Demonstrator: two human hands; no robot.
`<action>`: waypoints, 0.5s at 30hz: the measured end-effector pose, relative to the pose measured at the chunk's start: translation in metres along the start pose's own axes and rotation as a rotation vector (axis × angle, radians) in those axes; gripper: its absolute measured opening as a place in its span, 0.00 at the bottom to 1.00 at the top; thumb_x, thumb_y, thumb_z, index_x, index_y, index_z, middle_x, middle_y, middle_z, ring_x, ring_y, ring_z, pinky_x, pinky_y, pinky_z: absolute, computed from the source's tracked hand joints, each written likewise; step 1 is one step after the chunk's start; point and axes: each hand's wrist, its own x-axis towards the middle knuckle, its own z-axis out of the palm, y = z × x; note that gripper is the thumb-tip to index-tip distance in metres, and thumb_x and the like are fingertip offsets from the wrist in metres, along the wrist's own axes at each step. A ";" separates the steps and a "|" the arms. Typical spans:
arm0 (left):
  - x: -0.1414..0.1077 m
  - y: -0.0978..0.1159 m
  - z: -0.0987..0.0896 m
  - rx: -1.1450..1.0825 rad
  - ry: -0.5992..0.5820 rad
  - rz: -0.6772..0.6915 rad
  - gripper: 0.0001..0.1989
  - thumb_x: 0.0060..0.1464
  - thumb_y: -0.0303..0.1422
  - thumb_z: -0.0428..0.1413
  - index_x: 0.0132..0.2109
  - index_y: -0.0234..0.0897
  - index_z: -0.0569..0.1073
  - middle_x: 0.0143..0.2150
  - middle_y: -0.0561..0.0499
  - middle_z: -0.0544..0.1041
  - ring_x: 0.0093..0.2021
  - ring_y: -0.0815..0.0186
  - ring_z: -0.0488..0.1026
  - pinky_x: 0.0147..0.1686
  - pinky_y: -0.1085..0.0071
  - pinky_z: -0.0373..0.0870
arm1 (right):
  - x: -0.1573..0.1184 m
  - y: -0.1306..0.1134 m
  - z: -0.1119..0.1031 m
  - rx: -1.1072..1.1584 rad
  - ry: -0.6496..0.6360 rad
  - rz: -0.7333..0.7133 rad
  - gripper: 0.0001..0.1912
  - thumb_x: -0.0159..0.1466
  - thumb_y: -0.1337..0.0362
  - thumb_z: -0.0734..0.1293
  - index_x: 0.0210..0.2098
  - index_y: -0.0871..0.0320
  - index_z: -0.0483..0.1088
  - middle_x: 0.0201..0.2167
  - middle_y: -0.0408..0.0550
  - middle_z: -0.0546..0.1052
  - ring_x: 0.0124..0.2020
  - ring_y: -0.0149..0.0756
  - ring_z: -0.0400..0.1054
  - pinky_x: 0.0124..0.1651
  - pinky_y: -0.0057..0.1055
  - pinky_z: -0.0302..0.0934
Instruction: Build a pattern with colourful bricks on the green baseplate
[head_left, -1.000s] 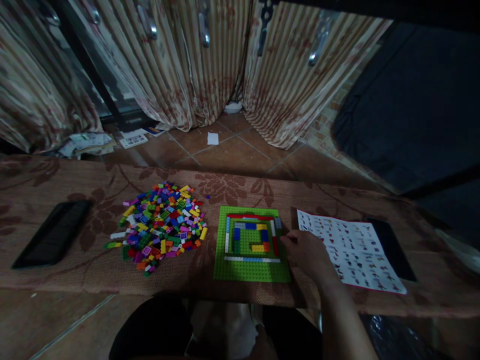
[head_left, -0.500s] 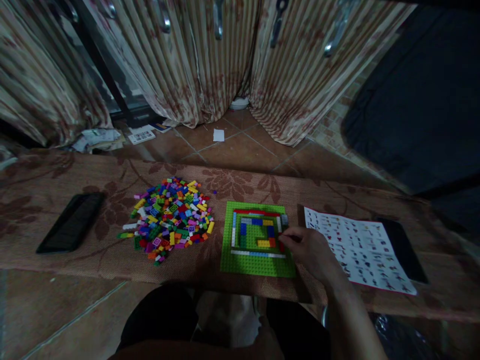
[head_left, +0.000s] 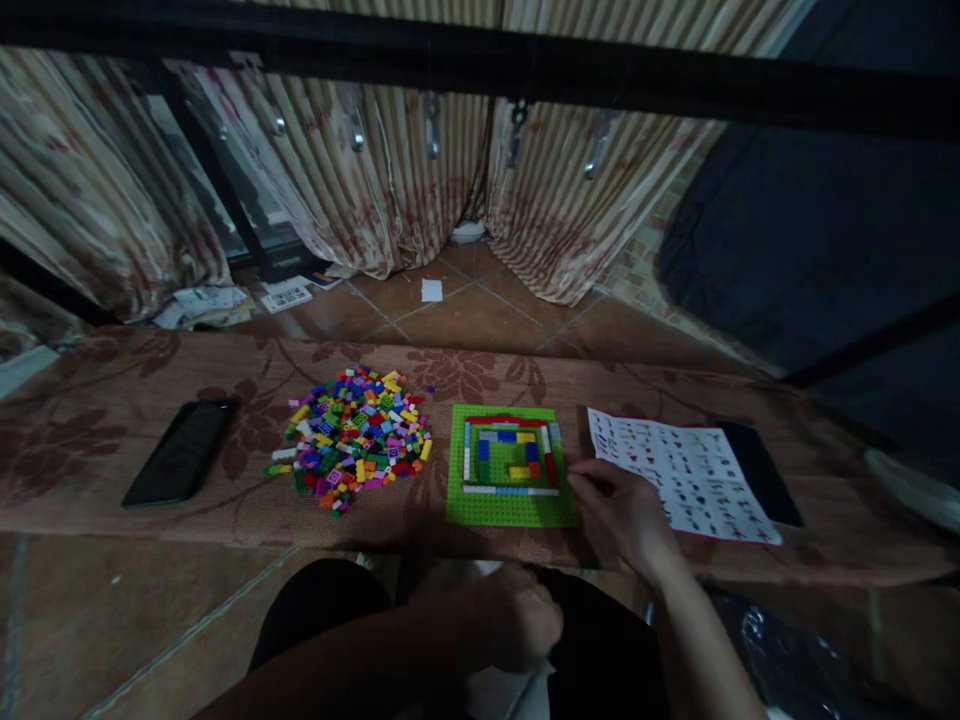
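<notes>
A green baseplate [head_left: 512, 512] lies on the cloth-covered bench, bearing an outer rectangle of white, red and light blue bricks and an inner one of blue, green, yellow and orange. My right hand [head_left: 626, 505] is at the plate's right edge, thumb and index finger curved towards each other; whether anything small is between their tips is not clear. My left hand [head_left: 517, 615] is over my lap, its fingers curled in and blurred, below the bench's near edge. Left of the plate lies a heap of mixed small bricks [head_left: 360, 435].
A printed sheet [head_left: 682, 475] lies right of the plate, partly over a dark flat object [head_left: 757, 475]. A black phone [head_left: 180, 452] is at the left. A dark bar [head_left: 480, 50] crosses the top of view, with metal hooks below it.
The view has shifted, bringing the dark bar in. My right hand has drawn back slightly from the bricks to the plate's edge. My left hand has risen into fuller view above my lap.
</notes>
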 end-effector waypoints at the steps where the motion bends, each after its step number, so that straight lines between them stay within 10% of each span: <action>1: -0.002 -0.005 -0.011 -0.106 -0.051 0.012 0.08 0.55 0.35 0.55 0.32 0.35 0.73 0.28 0.51 0.76 0.29 0.68 0.71 0.30 0.71 0.69 | -0.006 0.004 0.002 -0.034 0.031 0.000 0.12 0.62 0.57 0.64 0.36 0.55 0.76 0.36 0.47 0.79 0.38 0.39 0.73 0.43 0.34 0.63; 7: -0.043 -0.027 -0.065 -0.385 0.062 -0.576 0.12 0.62 0.34 0.46 0.41 0.40 0.74 0.39 0.52 0.79 0.41 0.66 0.75 0.41 0.71 0.69 | -0.022 0.005 0.026 -0.313 -0.046 -0.166 0.12 0.64 0.65 0.61 0.42 0.55 0.75 0.44 0.49 0.76 0.44 0.39 0.71 0.47 0.33 0.62; 15: -0.050 -0.043 -0.059 -0.242 0.179 -0.924 0.15 0.62 0.33 0.46 0.54 0.41 0.70 0.50 0.49 0.77 0.47 0.62 0.75 0.45 0.67 0.70 | -0.010 -0.002 0.040 -0.573 -0.160 -0.179 0.11 0.66 0.67 0.60 0.40 0.55 0.75 0.43 0.50 0.74 0.44 0.38 0.69 0.42 0.29 0.60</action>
